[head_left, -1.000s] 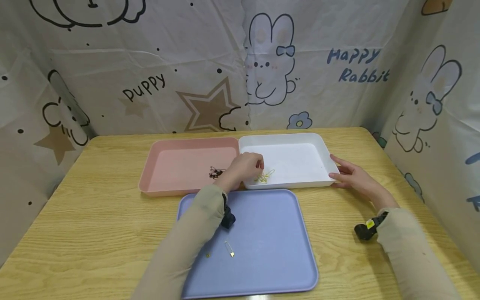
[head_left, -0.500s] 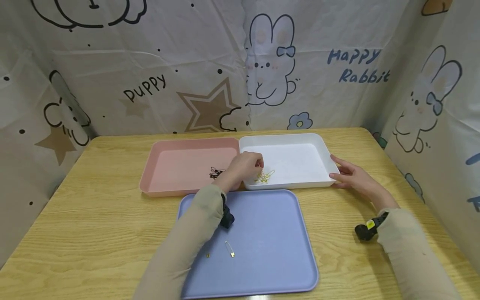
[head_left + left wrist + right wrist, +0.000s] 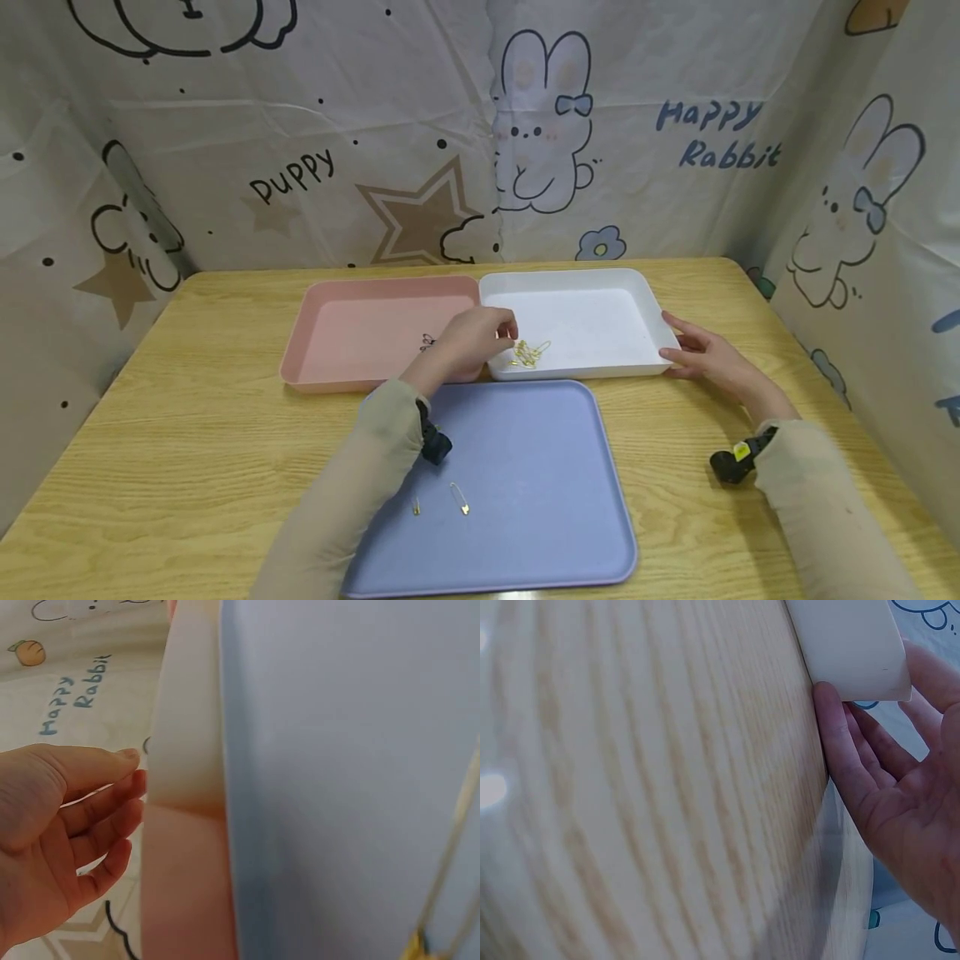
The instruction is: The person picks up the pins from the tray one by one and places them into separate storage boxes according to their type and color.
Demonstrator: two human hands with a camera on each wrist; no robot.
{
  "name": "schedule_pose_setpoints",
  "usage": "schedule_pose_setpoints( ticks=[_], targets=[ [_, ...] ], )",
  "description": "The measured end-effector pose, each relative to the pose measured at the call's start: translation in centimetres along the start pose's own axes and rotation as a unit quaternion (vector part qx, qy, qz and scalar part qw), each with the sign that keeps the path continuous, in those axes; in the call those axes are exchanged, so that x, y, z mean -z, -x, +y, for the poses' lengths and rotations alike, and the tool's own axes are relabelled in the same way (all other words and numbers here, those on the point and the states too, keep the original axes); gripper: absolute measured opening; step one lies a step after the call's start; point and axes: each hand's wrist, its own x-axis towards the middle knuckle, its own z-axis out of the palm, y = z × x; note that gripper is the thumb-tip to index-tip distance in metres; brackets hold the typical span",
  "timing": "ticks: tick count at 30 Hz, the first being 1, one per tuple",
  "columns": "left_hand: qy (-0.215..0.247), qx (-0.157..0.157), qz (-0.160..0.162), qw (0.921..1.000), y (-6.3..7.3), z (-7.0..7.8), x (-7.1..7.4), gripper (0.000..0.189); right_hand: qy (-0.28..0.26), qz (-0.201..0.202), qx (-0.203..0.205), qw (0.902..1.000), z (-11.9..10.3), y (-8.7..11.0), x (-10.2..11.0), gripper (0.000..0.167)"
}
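My left hand [image 3: 476, 337] is over the seam between the pink tray [image 3: 360, 329] and the white tray [image 3: 588, 321]. In the left wrist view its fingers are loosely bent, with nothing between thumb and fingertips. Just right of them, a small pile of gold safety pins [image 3: 529, 354] lies in the white tray's near left corner. Dark safety pins [image 3: 427, 342] in the pink tray are partly hidden by my left wrist. My right hand [image 3: 708, 358] holds the white tray's near right corner, thumb on one side and fingers on the other.
A blue tray [image 3: 540, 483] sits nearer to me, with two gold safety pins [image 3: 460, 499] lying apart on it. My left forearm crosses its left part. Behind the wooden table [image 3: 165, 417] hangs a printed cloth [image 3: 300, 108].
My left hand has drawn back a little to the left from the gold pile, and its fingers have loosened. More of the pile shows. The right hand stays at the white tray's corner.
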Motion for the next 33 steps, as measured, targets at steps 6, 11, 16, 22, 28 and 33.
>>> schedule_pose_setpoints(
  ticks=[6, 11, 16, 22, 28, 33],
  targets=[
    [-0.013, -0.015, 0.001, 0.9998, 1.8, -0.6, 0.8, 0.011, 0.006, 0.002, -0.005, 1.0, 0.0, 0.2, 0.0, 0.081],
    [-0.01, -0.043, 0.001, 0.999, 3.2, -1.1, 1.4, 0.013, 0.009, 0.005, -0.004, 0.9999, 0.0, 0.2, -0.1, 0.081],
    [-0.006, -0.066, -0.005, 0.9978, 4.6, -1.5, 1.8, 0.007, 0.017, 0.008, -0.008, 0.9998, -0.1, 0.2, -0.1, 0.08],
    [-0.001, -0.077, -0.014, 0.997, 6.2, -1.9, 1.8, 0.004, 0.022, 0.01, -0.009, 0.9997, -0.2, 0.3, -0.1, 0.079],
    [-0.007, -0.09, -0.003, 0.9959, 7.7, -2.3, 1.7, 0.002, 0.025, 0.008, -0.012, 0.9996, -0.3, 0.3, -0.2, 0.08],
    [-0.008, -0.087, -0.03, 0.9957, 8.7, -2.5, 1.9, 0.005, 0.026, 0.008, -0.008, 0.9996, -0.3, 0.2, -0.2, 0.081]
  ],
)
